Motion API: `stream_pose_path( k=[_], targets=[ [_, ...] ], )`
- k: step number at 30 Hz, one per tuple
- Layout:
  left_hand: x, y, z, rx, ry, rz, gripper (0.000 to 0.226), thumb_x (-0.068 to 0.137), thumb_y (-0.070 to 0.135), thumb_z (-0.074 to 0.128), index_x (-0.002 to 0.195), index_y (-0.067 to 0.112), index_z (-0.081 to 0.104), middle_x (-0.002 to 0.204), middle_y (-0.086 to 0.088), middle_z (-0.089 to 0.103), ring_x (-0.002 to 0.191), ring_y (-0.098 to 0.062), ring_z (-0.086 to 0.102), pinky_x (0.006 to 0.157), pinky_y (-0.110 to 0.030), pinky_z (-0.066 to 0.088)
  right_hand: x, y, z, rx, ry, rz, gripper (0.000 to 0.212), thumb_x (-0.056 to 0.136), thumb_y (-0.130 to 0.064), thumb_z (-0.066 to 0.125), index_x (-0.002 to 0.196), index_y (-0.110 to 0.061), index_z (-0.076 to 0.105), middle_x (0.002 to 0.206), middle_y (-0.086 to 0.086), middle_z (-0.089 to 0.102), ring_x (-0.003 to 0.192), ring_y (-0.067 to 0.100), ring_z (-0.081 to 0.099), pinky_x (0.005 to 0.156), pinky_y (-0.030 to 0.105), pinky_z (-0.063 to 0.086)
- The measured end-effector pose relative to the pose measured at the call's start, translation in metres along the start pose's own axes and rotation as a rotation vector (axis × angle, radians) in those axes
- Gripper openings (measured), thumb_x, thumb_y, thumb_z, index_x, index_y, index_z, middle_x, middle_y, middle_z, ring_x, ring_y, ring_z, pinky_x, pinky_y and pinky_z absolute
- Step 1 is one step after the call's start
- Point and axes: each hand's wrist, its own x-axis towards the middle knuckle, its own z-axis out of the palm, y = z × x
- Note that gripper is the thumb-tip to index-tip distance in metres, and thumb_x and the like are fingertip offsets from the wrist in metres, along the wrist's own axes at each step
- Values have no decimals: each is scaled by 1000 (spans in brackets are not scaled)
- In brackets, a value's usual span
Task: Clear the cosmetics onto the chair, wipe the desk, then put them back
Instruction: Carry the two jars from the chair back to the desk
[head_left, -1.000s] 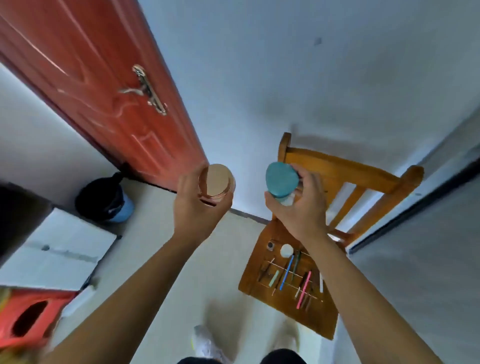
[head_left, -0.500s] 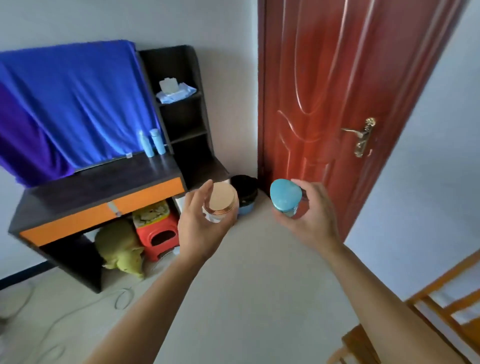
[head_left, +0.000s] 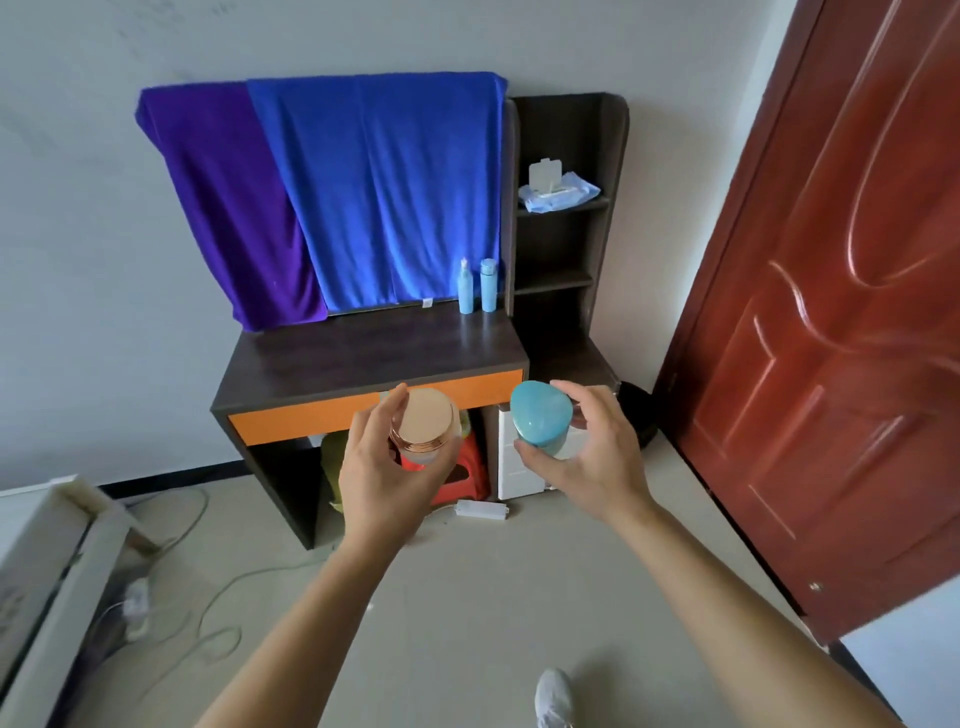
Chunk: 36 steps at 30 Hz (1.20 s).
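Observation:
My left hand grips a frosted jar with a rose-gold lid. A jar with a teal lid sits in my right hand. Both are held out in front of me, short of the dark desk with its orange front. Two light blue bottles stand upright at the desk's back right corner, against the side shelf. The chair is out of view.
Blue and purple towels hang over the back of the desk. A wipes pack lies on the side shelf. A red stool and a white box sit under the desk. The red door stands at right; cables trail on the floor.
The view has swung from the chair past the door to face the desk squarely. Both hands kept hold of their jars, and the desk is now closer.

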Motion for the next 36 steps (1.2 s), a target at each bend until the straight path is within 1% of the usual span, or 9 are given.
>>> stream_pose_path(
  k=[5,8,10,13,16,22,26,30,36],
  targets=[
    [92,-48,38,39,4,-8,74,71,48,85,136,35,52,117,23,53,112,2,54,88,-38,55,92,45,70,75,-29,-18,76,65,-52,84,130,-22,57,116,-9,53,104,8,59,85,29,56],
    [165,-69,71,43,-1,-39,73,71,44,86,135,33,54,117,19,54,105,0,55,88,-36,54,160,76,104,93,-44,-5,77,64,-53,83,130,-23,57,116,-11,52,104,8,59,84,32,57],
    [207,-79,88,58,-17,-56,73,70,45,85,135,33,54,116,20,54,102,0,56,87,-33,54,201,92,122,113,-63,16,77,64,-54,83,131,-24,57,116,-12,52,104,8,59,85,30,56],
    [266,-97,103,83,-31,-52,74,70,47,85,135,34,53,116,24,52,102,-3,58,85,-38,56,264,111,151,128,-77,13,77,65,-52,85,131,-26,56,117,-12,53,106,7,60,86,27,56],
    [315,-123,110,112,-3,-90,73,69,49,85,134,35,54,114,28,52,99,0,58,86,-37,55,316,125,184,138,-102,39,77,65,-49,88,131,-25,57,117,-11,53,105,6,60,88,26,56],
    [415,-199,125,99,23,-128,72,67,57,84,129,36,55,114,28,53,98,-3,61,86,-38,55,394,148,268,120,-119,60,70,61,-51,86,123,-34,58,112,-22,52,102,4,61,86,27,56],
    [474,-258,140,57,-41,-149,71,65,58,83,127,40,53,118,34,50,104,-4,62,90,-38,55,431,169,322,71,-134,137,69,60,-52,86,121,-38,57,112,-22,53,101,5,61,86,30,57],
    [521,-309,159,90,-171,-145,71,65,54,84,127,41,52,116,30,51,104,-6,62,89,-38,55,459,194,364,1,-149,240,70,58,-54,85,120,-44,54,111,-22,52,100,5,62,87,34,57],
    [555,-366,207,116,-309,-238,74,65,54,82,130,38,51,116,24,51,106,-9,61,91,-40,53,471,249,408,-45,-180,434,70,58,-50,87,120,-42,55,108,-23,50,100,3,56,89,36,55]
  ],
)
